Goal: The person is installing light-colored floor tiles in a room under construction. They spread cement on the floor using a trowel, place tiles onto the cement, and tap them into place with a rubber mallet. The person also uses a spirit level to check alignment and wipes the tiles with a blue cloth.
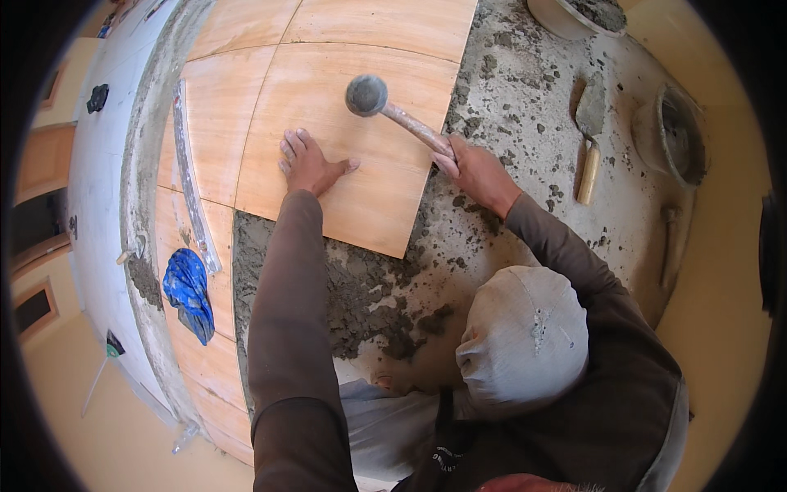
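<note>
My left hand [308, 164] lies on a square, wood-grained, peach-coloured floor tile [352, 189], its fingers spread. My right hand [482, 174] is closed round the pale wooden handle of a rubber mallet [366, 96]. The mallet's dark grey round head is over the same tile, right of and beyond my left hand; whether it touches the surface I cannot tell. Grey wet mortar [361, 303] shows along the tile's near edge, and more tiles of the same look adjoin it on the left and far sides.
On the right lie a trowel [589, 164] with a wooden handle and another hammer-like tool [671, 238]. Two buckets [674, 135] [566, 20] stand nearby, the farther one holding mortar. A long metal straightedge [190, 172] and a blue cloth bundle [189, 287] rest on the left tiles.
</note>
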`<state>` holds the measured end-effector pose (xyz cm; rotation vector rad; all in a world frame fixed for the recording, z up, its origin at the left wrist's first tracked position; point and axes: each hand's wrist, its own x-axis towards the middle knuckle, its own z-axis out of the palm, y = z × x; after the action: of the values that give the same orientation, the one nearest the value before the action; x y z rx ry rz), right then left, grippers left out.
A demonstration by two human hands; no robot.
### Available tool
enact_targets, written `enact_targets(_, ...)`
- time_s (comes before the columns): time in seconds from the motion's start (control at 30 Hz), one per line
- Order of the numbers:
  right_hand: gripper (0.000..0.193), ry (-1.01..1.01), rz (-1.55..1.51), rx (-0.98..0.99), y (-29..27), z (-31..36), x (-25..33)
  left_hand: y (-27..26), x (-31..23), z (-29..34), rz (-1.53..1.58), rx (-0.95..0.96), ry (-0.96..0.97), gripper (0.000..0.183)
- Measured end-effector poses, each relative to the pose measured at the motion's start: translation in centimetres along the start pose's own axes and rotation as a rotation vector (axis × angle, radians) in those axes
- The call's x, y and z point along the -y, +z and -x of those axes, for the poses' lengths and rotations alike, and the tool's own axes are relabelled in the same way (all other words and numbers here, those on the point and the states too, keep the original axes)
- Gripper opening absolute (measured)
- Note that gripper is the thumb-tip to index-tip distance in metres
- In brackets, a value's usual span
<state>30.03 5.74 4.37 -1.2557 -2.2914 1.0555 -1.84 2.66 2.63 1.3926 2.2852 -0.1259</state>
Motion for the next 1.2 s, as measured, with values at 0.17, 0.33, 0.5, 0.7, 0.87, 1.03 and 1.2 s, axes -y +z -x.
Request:
enact_targets(0.17,0.050,0.050,-0.161,0.122,-1.7,-2.0,5.3,-0.2,2.0,0.9,-0.031,-0.044,-0.023,0.140)
enact_targets(0.33,0.060,0.090,-0.604,0.057,-0.4,4.7,3.2,1.1,2.7,2.7,0.038,-0.194,0.048,0.117)
enact_targets(0.5,0.055,0.168,-0.412,0.135,1.9,10.0,0.4,1.8,8.1,8.1,-0.166,-0.102,0.079,0.116)
enact_targets(0.7,0.039,-0.160,-0.083,0.059,1.7,10.0,2.2,3.6,8.6,9.1,-0.040,-0.182,0.078,0.109)
enact_targets(0.87,0.037,-0.062,-0.069,0.195,1.9,7.1,3.2,3.8,8.8,9.0,-0.042,-0.157,0.083,0.106)
enact_targets(1.03,0.035,-0.247,-0.191,-0.060,1.2,8.7,4.0,3.6,7.9,8.1,-0.068,-0.163,0.085,0.103)
enact_targets(1.2,0.036,0.052,-0.047,0.228,1.8,7.4,2.2,4.1,8.6,8.8,-0.093,-0.146,0.074,0.106)
